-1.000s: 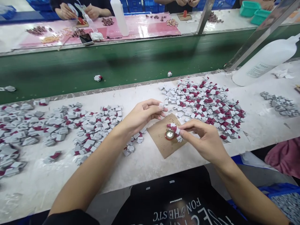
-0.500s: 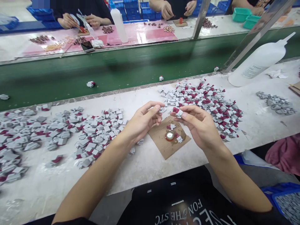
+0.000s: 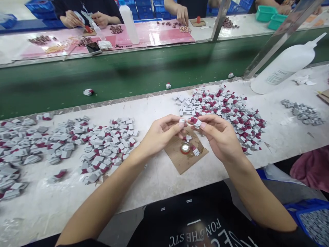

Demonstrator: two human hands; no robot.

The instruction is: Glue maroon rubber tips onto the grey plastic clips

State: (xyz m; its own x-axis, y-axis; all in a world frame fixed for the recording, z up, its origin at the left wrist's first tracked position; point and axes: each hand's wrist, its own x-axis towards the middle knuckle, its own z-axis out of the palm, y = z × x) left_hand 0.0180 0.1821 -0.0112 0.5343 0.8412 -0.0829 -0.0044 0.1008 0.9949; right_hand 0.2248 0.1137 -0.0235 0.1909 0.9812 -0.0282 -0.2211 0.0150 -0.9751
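Observation:
My left hand pinches a small white piece between thumb and forefinger. Close to its right, my right hand grips a maroon and white piece. Both hands are over the back of a brown board. On the board lie a small round container with a shiny middle and two maroon and white pieces, one of them to the container's right. A heap of such pieces spreads behind and beside my right hand.
More pieces cover the table's left side. Grey pieces and a large white bottle are at the right. A green belt carrying a few pieces runs beyond the table; across it, people's hands work at another table.
My left hand has moved right, bringing its white piece closer to my right hand's piece. The pieces on the belt have shifted left. Across the belt, a person's hand has reached down to a pile.

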